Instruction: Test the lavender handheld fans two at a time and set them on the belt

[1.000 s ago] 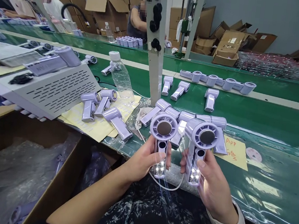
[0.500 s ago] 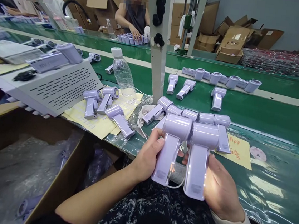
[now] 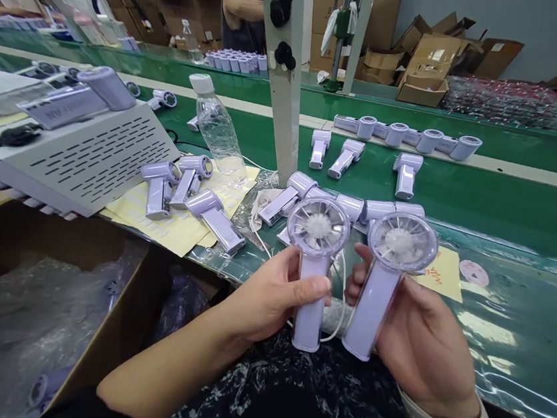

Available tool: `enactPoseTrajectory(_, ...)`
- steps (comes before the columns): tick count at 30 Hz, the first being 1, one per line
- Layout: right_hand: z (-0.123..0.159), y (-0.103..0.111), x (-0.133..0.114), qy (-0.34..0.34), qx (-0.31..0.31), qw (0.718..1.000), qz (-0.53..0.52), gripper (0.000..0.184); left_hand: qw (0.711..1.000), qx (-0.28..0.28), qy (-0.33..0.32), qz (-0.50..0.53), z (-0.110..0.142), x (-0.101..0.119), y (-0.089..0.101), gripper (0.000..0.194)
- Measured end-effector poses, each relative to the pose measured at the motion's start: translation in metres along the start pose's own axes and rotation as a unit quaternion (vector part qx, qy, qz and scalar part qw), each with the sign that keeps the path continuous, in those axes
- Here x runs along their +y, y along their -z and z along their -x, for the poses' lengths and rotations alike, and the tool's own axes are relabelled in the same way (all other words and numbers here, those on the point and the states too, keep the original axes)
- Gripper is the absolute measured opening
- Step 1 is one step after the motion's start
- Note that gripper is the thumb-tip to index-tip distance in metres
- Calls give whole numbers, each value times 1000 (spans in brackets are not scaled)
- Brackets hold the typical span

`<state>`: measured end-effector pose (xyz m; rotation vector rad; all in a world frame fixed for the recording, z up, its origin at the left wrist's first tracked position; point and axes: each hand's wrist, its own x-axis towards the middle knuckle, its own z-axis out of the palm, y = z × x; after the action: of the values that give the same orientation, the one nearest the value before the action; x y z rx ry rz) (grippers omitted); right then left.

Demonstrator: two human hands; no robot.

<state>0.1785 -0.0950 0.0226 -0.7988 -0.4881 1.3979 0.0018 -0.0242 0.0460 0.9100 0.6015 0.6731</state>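
Observation:
My left hand [image 3: 273, 292] is wrapped round the handle of a lilac handheld fan [image 3: 314, 273], thumb across its front. A second lilac handheld fan [image 3: 373, 300] stands upright in my right hand [image 3: 428, 333], whose fingers curl behind the handle. Both round heads face me, showing clear grilles with white hubs. A white cable [image 3: 340, 310] loops between the two handles. Just behind them, several more lilac fans [image 3: 349, 207] lie in a row on the green bench, partly covered by the ones I hold.
Left of my hands, a few fans [image 3: 219, 222] rest on yellow paper [image 3: 179, 241] beside a vented metal box [image 3: 113, 157]. A plastic bottle [image 3: 217, 128] leans near a white post [image 3: 285, 102]. An open carton [image 3: 108, 330] with plastic wrap stands lower left. A co-worker [image 3: 243, 14] is across the line.
Both fans have been turned so their grilles now face me instead of their barrel sides. The view has shifted slightly. The co-worker across the line has moved an arm to the right.

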Motion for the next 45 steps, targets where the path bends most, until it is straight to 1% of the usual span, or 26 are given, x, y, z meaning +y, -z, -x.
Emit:
enactPoseTrajectory(2, -1, -3, -1, -20, -13, 1000, -4, 31, 1000, 23, 13, 9, -5, -1, 3, 58)
enactPoseTrajectory(4, -1, -6, -2, -33, -25, 999, 1, 35, 999, 30, 4, 32, -8, -2, 7, 48)
enactPoseTrajectory(6, -1, -8, -3, -31, -33, 999, 12, 38, 998, 15, -6, 57, -10, -4, 13, 39)
enactPoseTrajectory(8, 0, -9, -3, -10, -37, 999, 22, 41, 998, -10, -13, 65, -12, -5, 19, 34)
enactPoseTrajectory(10, 0, -9, -2, 16, -41, 999, 14, 40, 998, -19, -22, 48, -12, -6, 23, 34)
enactPoseTrajectory(12, 0, -6, -1, 36, -46, 998, -7, 35, 999, -20, -29, 23, -10, -5, 25, 39)
enactPoseTrajectory(14, 0, -3, 0, 43, -49, 998, -20, 31, 999, -22, -29, -1, -7, -3, 24, 45)
enactPoseTrajectory(16, 0, 0, 3, 48, -29, 998, -14, 29, 999, -28, -34, -21, -5, -1, 24, 48)
enactPoseTrajectory(21, 2, 7, 11, 52, 92, 994, -6, 28, 997, -51, -31, -51, -6, -5, 27, 53)
enactPoseTrajectory(24, 0, 12, 17, 42, 151, 988, -6, 32, 997, -48, -20, -61, -9, -10, 29, 64)
enactPoseTrajectory(27, -5, 12, 22, 7, 200, 980, -18, 35, 997, -36, -9, -65, -12, -12, 30, 71)
enactPoseTrajectory(30, -9, 6, 25, -21, 220, 975, -21, 32, 996, -40, -10, -75, -11, -8, 29, 73)
enactPoseTrajectory(32, -10, 2, 28, -8, 225, 974, -8, 29, 995, -45, -9, -86, -8, -4, 29, 73)
enactPoseTrajectory(34, -9, 4, 31, 23, 202, 979, 19, 30, 992, -51, -8, -117, -4, 1, 28, 68)
enactPoseTrajectory(36, -5, 10, 31, 74, 141, 986, 57, 34, 983, -44, -24, -177, 0, 5, 28, 60)
enactPoseTrajectory(37, -2, 14, 30, 109, 110, 984, 91, 35, 974, -33, -43, -220, 1, 6, 28, 54)
enactPoseTrajectory(38, 2, 19, 27, 147, 79, 975, 144, 36, 961, -23, -76, -265, 2, 6, 28, 49)
enactPoseTrajectory(39, 6, 24, 22, 183, 43, 960, 210, 39, 942, -17, -132, -309, 3, 5, 29, 44)
enactPoseTrajectory(40, 10, 28, 17, 218, 4, 935, 281, 43, 913, -17, -208, -351, 3, 3, 30, 39)
enactPoseTrajectory(41, 14, 32, 12, 255, -40, 902, 346, 48, 872, -26, -292, -392, 3, 1, 31, 32)
enactPoseTrajectory(42, 16, 34, 7, 290, -87, 867, 396, 51, 821, -37, -376, -429, 3, -1, 33, 24)
enactPoseTrajectory(43, 18, 37, 3, 322, -130, 836, 426, 51, 762, -48, -452, -461, 2, -3, 34, 17)
enactPoseTrajectory(44, 18, 39, 1, 349, -158, 814, 437, 46, 705, -54, -510, -490, 1, -5, 35, 13)
enactPoseTrajectory(45, 17, 40, 1, 365, -167, 803, 442, 40, 659, -55, -548, -513, 0, -6, 35, 15)
